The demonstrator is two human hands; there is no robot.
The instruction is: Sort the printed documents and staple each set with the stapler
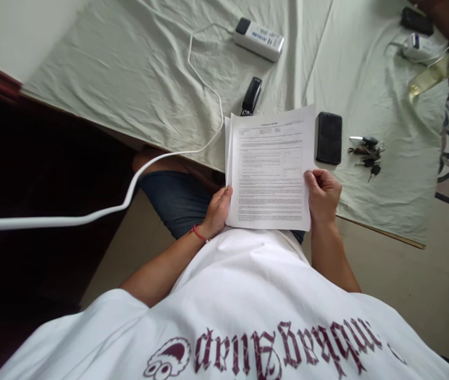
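Printed paper sheets are held up near my lap, at the table's front edge. My left hand grips their left edge, thumb on top, with a red bracelet at the wrist. On the right edge, my right hand pinches the paper between thumb and fingers. At least one more sheet shows behind the front one on the left side. Just beyond the top of the papers lies a black stapler. A black wallet-like case rests right of the papers, above my right hand.
A green cloth covers the table. On it are a bunch of keys, a white power bank-like box, another white box, a black object and a yellowish bottle. A white cable crosses the left side.
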